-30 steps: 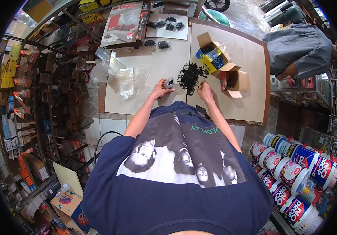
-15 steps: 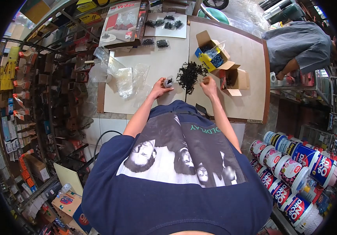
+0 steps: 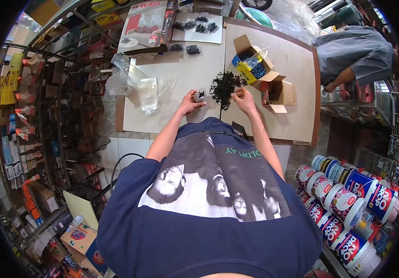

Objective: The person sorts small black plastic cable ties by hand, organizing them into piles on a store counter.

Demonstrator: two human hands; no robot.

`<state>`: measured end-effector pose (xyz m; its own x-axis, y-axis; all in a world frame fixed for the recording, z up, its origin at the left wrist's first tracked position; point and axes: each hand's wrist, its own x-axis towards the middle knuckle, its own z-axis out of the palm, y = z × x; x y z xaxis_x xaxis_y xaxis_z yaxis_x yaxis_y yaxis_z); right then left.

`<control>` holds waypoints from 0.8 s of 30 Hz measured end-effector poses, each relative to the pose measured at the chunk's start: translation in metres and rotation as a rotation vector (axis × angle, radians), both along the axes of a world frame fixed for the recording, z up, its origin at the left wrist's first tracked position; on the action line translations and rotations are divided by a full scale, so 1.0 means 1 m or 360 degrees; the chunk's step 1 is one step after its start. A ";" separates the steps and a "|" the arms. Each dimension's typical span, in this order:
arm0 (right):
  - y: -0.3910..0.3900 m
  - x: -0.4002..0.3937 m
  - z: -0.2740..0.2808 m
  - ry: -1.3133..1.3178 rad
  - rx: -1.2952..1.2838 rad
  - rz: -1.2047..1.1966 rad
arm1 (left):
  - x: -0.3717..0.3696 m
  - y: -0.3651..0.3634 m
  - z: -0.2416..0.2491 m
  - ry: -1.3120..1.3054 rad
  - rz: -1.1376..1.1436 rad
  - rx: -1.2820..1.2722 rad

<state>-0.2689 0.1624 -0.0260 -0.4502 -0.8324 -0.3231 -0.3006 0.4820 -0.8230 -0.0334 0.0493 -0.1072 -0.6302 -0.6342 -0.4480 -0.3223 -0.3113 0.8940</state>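
My left hand (image 3: 191, 103) is closed round a small clear plastic bag (image 3: 200, 95) with some dark pieces inside, just left of a pile of black screws (image 3: 224, 87). At the pile's right edge is my right hand (image 3: 243, 99), its fingers pinched together; what they hold, if anything, is too small to make out. Flat clear plastic bags (image 3: 149, 96) lie on the left part of the table. Behind my right hand stand an open yellow and blue box (image 3: 245, 69) with blue pieces inside and an open cardboard box (image 3: 284, 93).
Small filled bags (image 3: 193, 49) lie at the back of the table (image 3: 296, 121) beside a Vinitex box (image 3: 144, 28). A person in grey (image 3: 354, 51) is at the far right. Shelves line the left; paint buckets (image 3: 343, 204) are stacked at the lower right.
My right hand has moved slightly left, onto the edge of the black pile. My left hand still holds the small bag, with its opening now tipped a little differently.
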 end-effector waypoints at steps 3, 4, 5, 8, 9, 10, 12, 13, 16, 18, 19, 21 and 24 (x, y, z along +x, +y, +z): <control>0.013 -0.007 -0.009 0.0255 0.0221 -0.0002 | 0.000 0.000 0.004 -0.0028 -0.0036 -0.0015; 0.015 -0.006 -0.014 0.0254 0.0222 -0.0004 | 0.000 0.001 0.005 -0.0030 -0.0039 -0.0014; 0.017 -0.005 -0.018 0.0254 0.0240 0.0021 | 0.000 0.001 0.005 -0.0006 -0.0023 -0.0003; 0.014 0.003 -0.028 0.0246 0.0257 0.0090 | 0.000 0.001 0.009 -0.0012 -0.0002 -0.0005; 0.013 0.004 -0.034 0.0239 0.0261 0.0132 | 0.000 0.001 0.008 -0.0039 0.0000 -0.0015; 0.012 0.006 -0.039 0.0238 0.0256 0.0134 | 0.000 0.001 0.006 -0.0040 0.0003 -0.0019; 0.010 0.010 -0.046 0.0276 0.0273 0.0189 | 0.000 0.001 0.007 0.0001 0.0012 0.0015; 0.010 0.010 -0.047 0.0276 0.0269 0.0191 | 0.000 0.001 0.009 0.0001 0.0014 0.0011; 0.012 0.008 -0.044 0.0352 0.0313 0.0228 | -0.001 0.002 0.011 -0.0039 0.0033 0.0025; 0.015 0.006 -0.042 0.0359 0.0383 0.0204 | 0.000 0.002 0.010 -0.0022 0.0031 0.0012; 0.016 0.004 -0.041 0.0359 0.0385 0.0201 | 0.000 0.002 0.008 -0.0022 0.0029 0.0014; 0.020 0.001 -0.041 0.0477 0.0375 0.0181 | 0.000 0.002 0.006 -0.0017 0.0041 0.0023; 0.020 0.000 -0.044 0.0547 0.0333 0.0102 | 0.000 0.001 0.003 -0.0014 0.0024 0.0033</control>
